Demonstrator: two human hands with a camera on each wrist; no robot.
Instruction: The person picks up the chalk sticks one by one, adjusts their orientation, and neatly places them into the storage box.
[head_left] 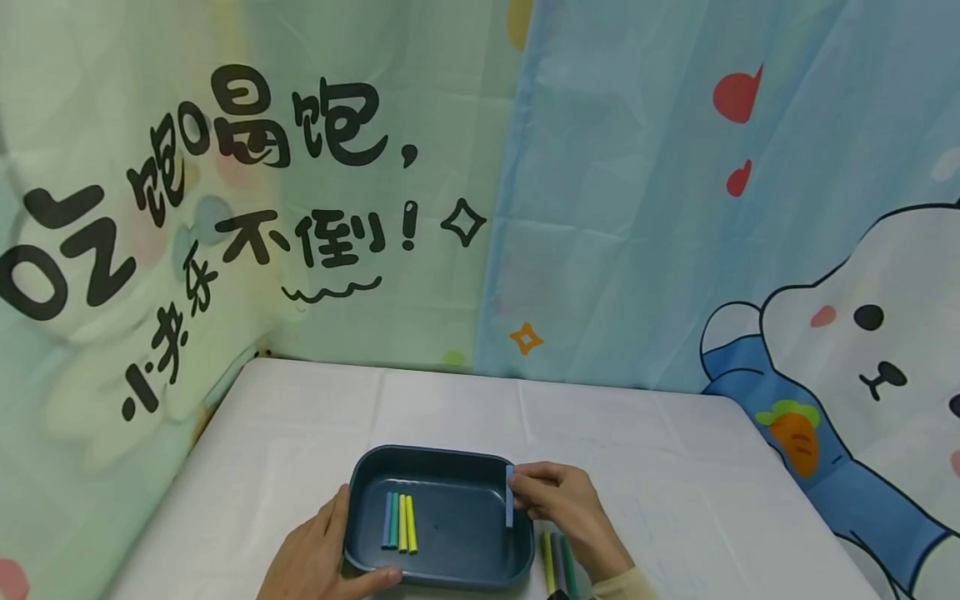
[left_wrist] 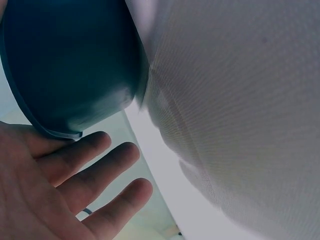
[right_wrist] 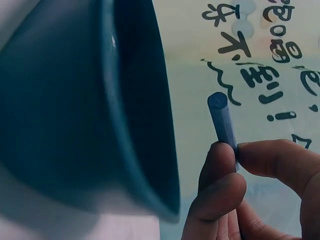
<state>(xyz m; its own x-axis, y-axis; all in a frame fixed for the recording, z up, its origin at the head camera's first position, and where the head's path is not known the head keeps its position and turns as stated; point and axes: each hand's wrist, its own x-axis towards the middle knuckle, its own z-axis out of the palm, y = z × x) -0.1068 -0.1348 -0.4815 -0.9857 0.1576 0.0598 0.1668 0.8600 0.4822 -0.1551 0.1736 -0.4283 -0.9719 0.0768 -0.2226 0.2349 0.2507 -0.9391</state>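
A dark blue rectangular tray [head_left: 461, 546] sits on the white cloth in the head view. My left hand [head_left: 315, 550] rests against its left side, thumb by the front rim; in the left wrist view the fingers [left_wrist: 95, 182] extend fairly straight past the rim. My right hand [head_left: 566, 508] pinches a blue chalk stick [head_left: 509, 498] between thumb and fingers, over the tray's right end. The right wrist view shows the blue chalk stick upright, its end above the fingertips. Inside the tray, toward the left, blue and teal chalk sticks [head_left: 393, 521] lie side by side with two yellow ones [head_left: 407, 525].
Right of the tray, partly under my right wrist, lie a yellow-green stick [head_left: 548, 562], a grey one [head_left: 558, 558] and a green one [head_left: 569, 567]. A printed curtain [head_left: 615, 208] hangs behind the table's white cloth [head_left: 645, 450].
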